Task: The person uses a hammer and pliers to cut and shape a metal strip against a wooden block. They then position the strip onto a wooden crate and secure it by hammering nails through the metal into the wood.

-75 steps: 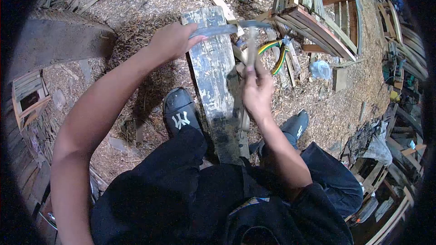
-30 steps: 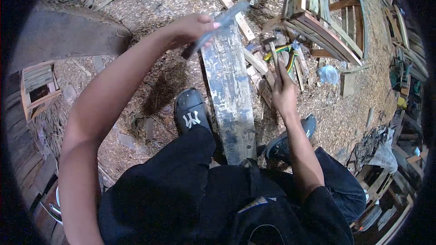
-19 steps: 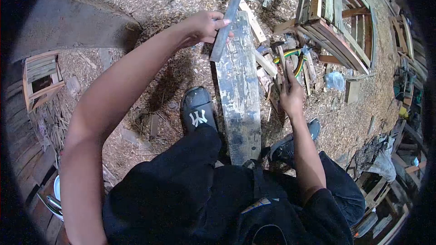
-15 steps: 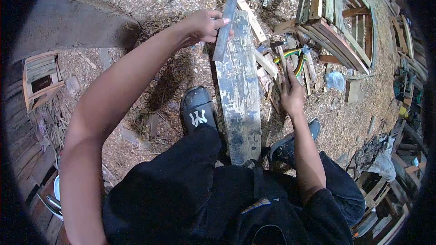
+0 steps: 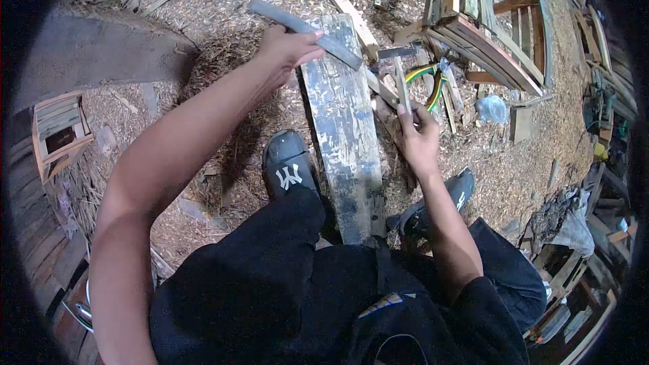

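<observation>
My left hand (image 5: 291, 49) is closed on a flat grey strip (image 5: 338, 51), held at a slant over the far end of a worn plank (image 5: 348, 142). The strip's upper end points to the far left. To the right of the plank, my right hand (image 5: 420, 136) grips the wooden handle of a hammer (image 5: 401, 71), with its dark head at the far end. Pliers with green and yellow handles (image 5: 436, 91) lie just beyond that hand, on wood scraps. The plank runs between my feet toward my lap.
A slatted wooden frame (image 5: 466, 34) stands at the far right. A smaller wooden frame (image 5: 64, 132) is at the left. Clear plastic (image 5: 492, 109), wood offcuts and shavings cover the ground. A dark board (image 5: 101, 51) lies at the upper left.
The strip has turned from nearly upright in view to a slant, its top end swinging left. My right hand and the hammer have shifted slightly left, and the view has moved a little.
</observation>
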The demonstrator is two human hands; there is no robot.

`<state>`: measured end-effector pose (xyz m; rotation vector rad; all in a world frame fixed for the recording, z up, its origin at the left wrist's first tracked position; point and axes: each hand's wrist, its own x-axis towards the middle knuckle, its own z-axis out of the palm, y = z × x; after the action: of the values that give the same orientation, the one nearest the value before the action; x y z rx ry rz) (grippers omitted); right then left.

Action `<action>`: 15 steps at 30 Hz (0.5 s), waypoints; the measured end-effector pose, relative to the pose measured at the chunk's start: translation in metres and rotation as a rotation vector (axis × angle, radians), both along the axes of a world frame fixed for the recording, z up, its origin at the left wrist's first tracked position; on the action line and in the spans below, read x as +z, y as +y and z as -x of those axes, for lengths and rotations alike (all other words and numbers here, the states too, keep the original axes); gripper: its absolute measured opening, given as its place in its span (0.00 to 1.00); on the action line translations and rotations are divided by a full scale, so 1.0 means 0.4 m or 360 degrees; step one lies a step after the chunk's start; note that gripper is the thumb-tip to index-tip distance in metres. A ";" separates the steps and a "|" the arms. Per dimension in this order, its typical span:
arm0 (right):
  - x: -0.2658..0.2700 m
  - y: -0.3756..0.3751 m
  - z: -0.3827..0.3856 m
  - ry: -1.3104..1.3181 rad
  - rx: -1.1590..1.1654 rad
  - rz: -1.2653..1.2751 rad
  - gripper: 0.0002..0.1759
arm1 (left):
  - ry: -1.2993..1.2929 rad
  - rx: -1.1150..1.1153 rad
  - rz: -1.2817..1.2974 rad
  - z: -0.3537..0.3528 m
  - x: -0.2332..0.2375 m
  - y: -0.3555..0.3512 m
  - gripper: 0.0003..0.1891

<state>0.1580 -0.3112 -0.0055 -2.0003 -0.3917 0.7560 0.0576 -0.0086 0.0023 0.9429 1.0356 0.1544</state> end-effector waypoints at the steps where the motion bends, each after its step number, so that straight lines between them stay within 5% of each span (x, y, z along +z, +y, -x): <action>1: -0.011 -0.001 -0.001 -0.0040 0.0011 -0.0052 0.19 | 0.0092 -0.0048 -0.0046 0.007 -0.001 -0.007 0.28; 4: -0.016 -0.007 -0.006 -0.0004 -0.0002 -0.0109 0.18 | 0.0256 -0.0168 -0.0164 0.030 0.020 -0.020 0.24; 6: 0.002 -0.014 -0.008 0.0218 -0.0105 -0.0089 0.18 | 0.0852 -0.0957 -0.0641 0.049 0.052 -0.010 0.25; 8: 0.010 -0.013 -0.005 0.0245 -0.0165 -0.0086 0.18 | 0.0916 -0.1058 -0.0837 0.082 0.035 -0.019 0.26; 10: 0.005 -0.022 -0.011 0.0275 -0.0234 -0.0081 0.18 | 0.0596 -0.1256 -0.2200 0.110 0.043 -0.038 0.20; 11: -0.008 -0.029 -0.017 0.0213 -0.0207 -0.0083 0.18 | 0.0108 -0.1065 -0.2708 0.122 0.002 -0.024 0.15; 15: 0.006 -0.029 -0.016 0.0260 -0.0168 -0.0035 0.20 | -0.0264 -0.1225 -0.3051 0.101 -0.013 0.006 0.17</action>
<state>0.1646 -0.3228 -0.0033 -1.9067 -0.1961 0.8377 0.0170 -0.0062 -0.0028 2.8830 -0.0150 0.5962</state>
